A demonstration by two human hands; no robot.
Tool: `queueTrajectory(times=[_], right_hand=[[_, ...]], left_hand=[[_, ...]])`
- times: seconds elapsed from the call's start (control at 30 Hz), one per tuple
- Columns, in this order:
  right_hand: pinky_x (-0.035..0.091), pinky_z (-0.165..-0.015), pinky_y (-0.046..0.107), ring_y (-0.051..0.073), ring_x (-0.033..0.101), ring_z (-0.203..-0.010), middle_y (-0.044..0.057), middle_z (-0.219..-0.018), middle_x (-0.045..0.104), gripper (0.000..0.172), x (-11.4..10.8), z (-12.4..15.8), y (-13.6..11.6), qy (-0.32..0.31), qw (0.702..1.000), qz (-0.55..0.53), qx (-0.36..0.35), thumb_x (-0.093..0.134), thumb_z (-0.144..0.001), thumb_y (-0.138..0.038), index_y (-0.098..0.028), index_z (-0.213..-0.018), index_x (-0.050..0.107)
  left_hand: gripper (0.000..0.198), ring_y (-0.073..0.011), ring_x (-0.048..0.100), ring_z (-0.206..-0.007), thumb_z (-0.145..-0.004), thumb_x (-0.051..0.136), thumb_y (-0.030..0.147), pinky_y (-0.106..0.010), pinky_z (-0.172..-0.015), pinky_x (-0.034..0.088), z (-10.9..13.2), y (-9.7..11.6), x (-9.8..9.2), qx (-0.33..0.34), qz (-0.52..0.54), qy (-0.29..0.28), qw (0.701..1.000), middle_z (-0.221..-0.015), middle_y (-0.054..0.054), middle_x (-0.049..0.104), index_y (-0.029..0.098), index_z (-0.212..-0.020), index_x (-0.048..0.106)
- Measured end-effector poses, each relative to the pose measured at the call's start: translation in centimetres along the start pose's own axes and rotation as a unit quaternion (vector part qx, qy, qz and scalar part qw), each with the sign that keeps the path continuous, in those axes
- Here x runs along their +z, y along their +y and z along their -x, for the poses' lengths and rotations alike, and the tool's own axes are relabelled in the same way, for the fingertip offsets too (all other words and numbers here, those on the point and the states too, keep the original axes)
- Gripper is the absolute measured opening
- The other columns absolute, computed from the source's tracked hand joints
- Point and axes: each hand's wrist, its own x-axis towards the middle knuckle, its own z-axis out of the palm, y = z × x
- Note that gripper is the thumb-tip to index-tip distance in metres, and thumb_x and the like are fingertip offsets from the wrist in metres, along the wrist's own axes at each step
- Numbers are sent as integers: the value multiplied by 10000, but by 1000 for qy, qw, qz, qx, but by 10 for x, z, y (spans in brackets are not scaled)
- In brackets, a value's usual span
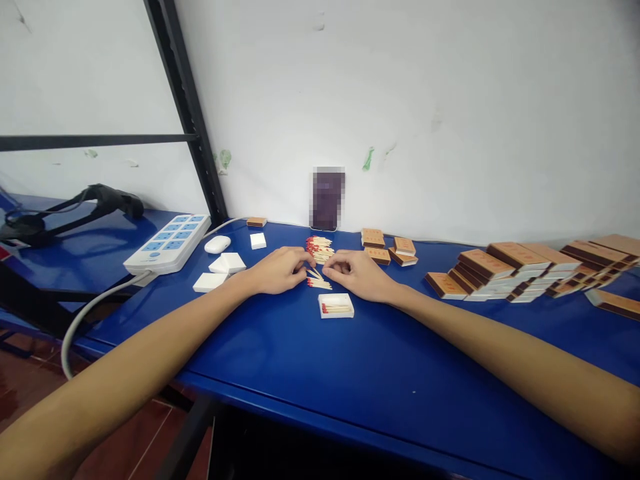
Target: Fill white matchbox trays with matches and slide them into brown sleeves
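Note:
My left hand (284, 270) rests on the blue table with thumb and fingers drawn together beside the loose matches. Opposite it, my right hand (363, 275) has thumb and forefinger curled into a pinch. What either pinch holds, if anything, is too small to make out. Between the fingertips lies a small fan of red-tipped matches (319, 283). Just behind the hands is a larger heap of matches (320, 248), heads mostly to the left. Nearer to me sits a white matchbox tray (349, 309) with several matches lying in it.
White trays (208, 283), a white oval case (217, 245) and a power strip (174, 243) are on the left. Matchboxes (373, 237) lie behind my right hand; stacked matchboxes (520, 257) line the right. A blurred dark panel (327, 200) leans against the wall.

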Motion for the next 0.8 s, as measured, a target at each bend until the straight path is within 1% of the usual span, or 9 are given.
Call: queueTrajectory(times=[0.17,0.3,0.37,0.43,0.53,0.63,0.7,0.8], right_hand=[[321,-595,259,107,430,-583,-28,-634,532,188,-1,0,-2,-28,1000,-7,-10,584,-853,-332,-190,-865,707],[311,-573,265,108,421,-571,-34,-624,519,215,-4,0,-5,-47,997,-55,33,611,-825,-372,-183,-880,699],[305,-562,268,107,405,-560,-38,-617,505,229,-6,-1,-6,-57,994,-78,56,619,-815,-382,-177,-884,696],[304,-561,268,106,394,-560,-43,-623,492,235,-8,-2,-6,-69,991,-93,63,634,-800,-380,-174,-899,690],[307,-570,264,105,395,-581,-45,-655,487,260,-10,-2,-5,-86,989,-108,54,668,-768,-377,-178,-934,677],[287,-560,261,100,362,-568,-58,-639,447,293,-10,-2,-5,-97,988,-115,45,685,-755,-387,-180,-960,668],[276,-553,260,96,338,-555,-66,-620,419,307,-10,-1,-5,-101,987,-117,43,687,-754,-398,-178,-967,663],[290,-559,259,97,352,-560,-63,-631,432,334,-10,-1,-6,-108,987,-113,41,695,-746,-422,-179,-973,660]], left_hand=[[254,-160,543,-772,-882,438,194,-274,-702,405,1,-1,0,8,-5,-1,1000,-843,-32,550,181,-1037,638],[267,-165,548,-815,-948,397,262,-288,-742,418,1,0,-2,2,8,-12,1000,-899,-46,538,192,-1047,634],[283,-168,547,-833,-962,374,266,-296,-762,422,1,1,-3,1,16,-17,1000,-910,-51,533,188,-1053,630],[300,-170,544,-844,-969,352,262,-308,-786,424,1,2,-5,3,21,-22,1000,-918,-55,528,184,-1050,629],[304,-175,538,-857,-972,354,295,-328,-813,425,2,3,-7,2,27,-35,999,-938,-57,517,186,-1056,625],[294,-182,531,-868,-968,372,323,-343,-824,424,4,3,-9,1,26,-52,998,-965,-60,508,187,-1083,606],[276,-184,525,-875,-963,385,316,-344,-826,421,5,2,-9,7,27,-59,998,-980,-61,502,186,-1094,590],[250,-181,517,-875,-962,386,298,-335,-813,419,4,0,-8,16,32,-62,997,-987,-59,497,189,-1088,573]])
